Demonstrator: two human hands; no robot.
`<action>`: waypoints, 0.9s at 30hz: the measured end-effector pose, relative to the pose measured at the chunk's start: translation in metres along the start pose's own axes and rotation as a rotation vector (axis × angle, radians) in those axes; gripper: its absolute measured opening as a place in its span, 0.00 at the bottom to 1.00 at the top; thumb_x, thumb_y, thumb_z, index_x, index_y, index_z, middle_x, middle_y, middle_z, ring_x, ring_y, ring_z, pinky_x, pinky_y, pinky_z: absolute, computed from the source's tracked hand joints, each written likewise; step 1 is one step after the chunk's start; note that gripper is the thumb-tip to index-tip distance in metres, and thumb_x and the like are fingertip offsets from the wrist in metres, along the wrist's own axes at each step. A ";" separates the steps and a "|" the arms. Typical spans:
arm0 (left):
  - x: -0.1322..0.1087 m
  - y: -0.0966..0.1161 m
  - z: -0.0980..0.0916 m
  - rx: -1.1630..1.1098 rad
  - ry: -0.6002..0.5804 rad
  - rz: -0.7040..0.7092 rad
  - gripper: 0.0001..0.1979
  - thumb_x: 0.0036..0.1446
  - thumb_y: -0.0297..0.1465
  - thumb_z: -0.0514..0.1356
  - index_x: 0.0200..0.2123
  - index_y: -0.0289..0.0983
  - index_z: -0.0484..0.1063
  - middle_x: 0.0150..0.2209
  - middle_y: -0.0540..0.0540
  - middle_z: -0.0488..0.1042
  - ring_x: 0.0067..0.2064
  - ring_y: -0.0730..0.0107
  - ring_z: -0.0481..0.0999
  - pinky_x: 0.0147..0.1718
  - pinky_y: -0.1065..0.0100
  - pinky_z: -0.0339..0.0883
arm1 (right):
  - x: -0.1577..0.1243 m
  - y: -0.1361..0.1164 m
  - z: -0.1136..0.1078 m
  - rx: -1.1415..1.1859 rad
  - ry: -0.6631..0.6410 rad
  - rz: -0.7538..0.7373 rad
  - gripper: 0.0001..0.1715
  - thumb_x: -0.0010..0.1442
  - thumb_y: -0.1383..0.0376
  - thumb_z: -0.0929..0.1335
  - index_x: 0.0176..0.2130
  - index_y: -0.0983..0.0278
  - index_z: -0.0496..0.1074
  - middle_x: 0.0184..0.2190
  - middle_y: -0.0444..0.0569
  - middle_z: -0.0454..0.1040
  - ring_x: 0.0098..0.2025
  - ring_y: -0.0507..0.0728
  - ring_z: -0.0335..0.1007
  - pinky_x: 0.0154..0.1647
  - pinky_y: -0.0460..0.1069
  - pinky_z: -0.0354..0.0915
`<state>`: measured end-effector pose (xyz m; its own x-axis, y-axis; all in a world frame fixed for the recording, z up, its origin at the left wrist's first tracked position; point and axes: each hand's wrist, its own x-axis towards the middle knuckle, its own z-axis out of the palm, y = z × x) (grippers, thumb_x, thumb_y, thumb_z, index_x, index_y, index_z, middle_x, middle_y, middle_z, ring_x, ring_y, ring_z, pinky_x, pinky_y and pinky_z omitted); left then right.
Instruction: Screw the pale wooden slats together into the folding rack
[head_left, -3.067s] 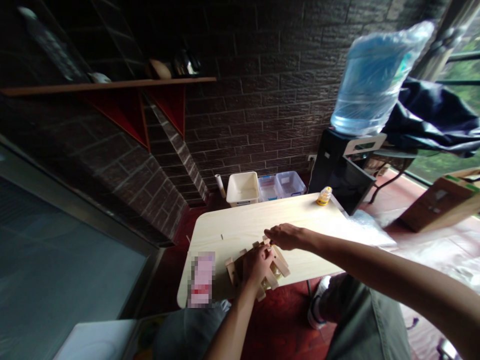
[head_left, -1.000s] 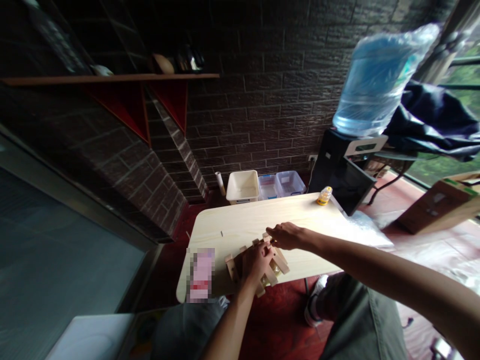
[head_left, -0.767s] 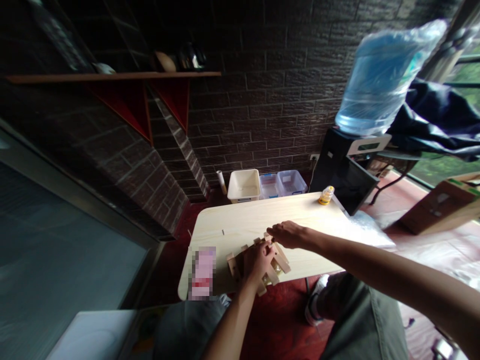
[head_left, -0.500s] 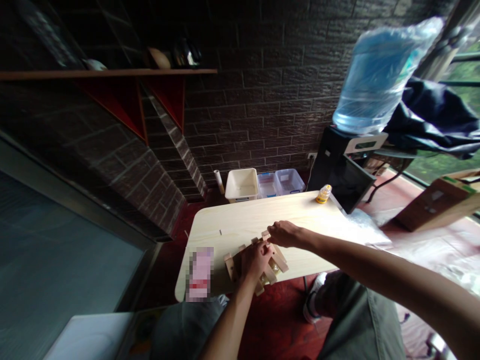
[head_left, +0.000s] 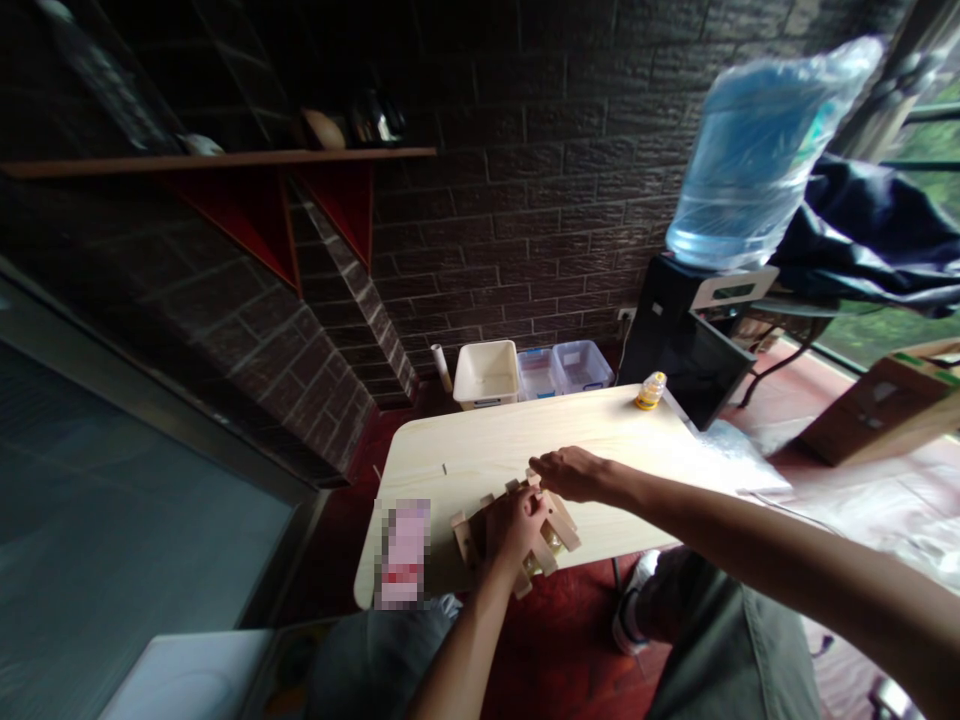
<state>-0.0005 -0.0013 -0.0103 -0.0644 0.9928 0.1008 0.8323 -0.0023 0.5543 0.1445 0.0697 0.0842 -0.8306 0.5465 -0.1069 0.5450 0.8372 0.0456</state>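
Observation:
A small wooden slatted piece (head_left: 568, 527) lies at the table's near edge, its pale bars sticking out on several sides. My left hand (head_left: 517, 520) rests over its middle with the fingers curled around it. At its far end is my right hand (head_left: 574, 472), fingers bent and pressed together against the wood. What those fingers pinch, if anything, is too small to make out. Yellowish rounded parts (head_left: 553, 538) show between the bars on the near side. The hands cover the middle of the wooden piece.
The pale table (head_left: 480, 438) holds a blurred-out pink item (head_left: 405, 555), a small dark stick (head_left: 444, 468) and a yellow-based clear bottle (head_left: 650, 391). Behind it stand a cream bin (head_left: 486, 372) and clear bins (head_left: 583, 366). A water dispenser (head_left: 667, 340) stands at the back right.
My right hand's fingers have shifted slightly at the far end of the wooden piece. My left hand stays on the wood. The whole view has moved a little.

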 end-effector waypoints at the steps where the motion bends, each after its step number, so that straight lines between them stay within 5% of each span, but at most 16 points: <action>1: 0.001 0.000 0.001 -0.001 0.002 -0.011 0.12 0.59 0.37 0.56 0.41 0.41 0.76 0.26 0.50 0.72 0.30 0.73 0.70 0.33 0.72 0.58 | 0.001 -0.001 0.002 -0.001 0.002 0.010 0.18 0.64 0.63 0.59 0.50 0.70 0.65 0.37 0.58 0.76 0.36 0.61 0.74 0.29 0.50 0.65; 11: 0.001 0.000 -0.005 0.016 -0.008 0.017 0.09 0.57 0.35 0.57 0.39 0.42 0.75 0.29 0.51 0.74 0.31 0.72 0.72 0.34 0.72 0.60 | 0.005 -0.019 -0.004 0.092 -0.060 0.282 0.19 0.65 0.59 0.59 0.47 0.69 0.65 0.36 0.60 0.75 0.38 0.62 0.74 0.32 0.51 0.67; 20: 0.000 -0.003 -0.005 0.007 -0.003 0.051 0.09 0.58 0.36 0.57 0.40 0.43 0.75 0.30 0.51 0.75 0.34 0.71 0.74 0.37 0.71 0.62 | -0.006 -0.007 0.003 0.090 -0.035 0.062 0.19 0.60 0.67 0.62 0.52 0.67 0.63 0.41 0.57 0.74 0.39 0.58 0.73 0.35 0.49 0.66; 27: 0.000 -0.006 -0.002 0.007 0.039 0.071 0.10 0.58 0.35 0.57 0.41 0.43 0.76 0.31 0.49 0.76 0.34 0.70 0.75 0.39 0.70 0.63 | -0.001 -0.004 -0.001 0.035 -0.046 0.126 0.16 0.64 0.62 0.60 0.48 0.69 0.64 0.34 0.58 0.75 0.35 0.60 0.74 0.30 0.49 0.64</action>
<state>-0.0065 -0.0016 -0.0124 -0.0261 0.9848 0.1716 0.8394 -0.0716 0.5388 0.1431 0.0656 0.0856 -0.7493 0.6455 -0.1481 0.6493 0.7600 0.0273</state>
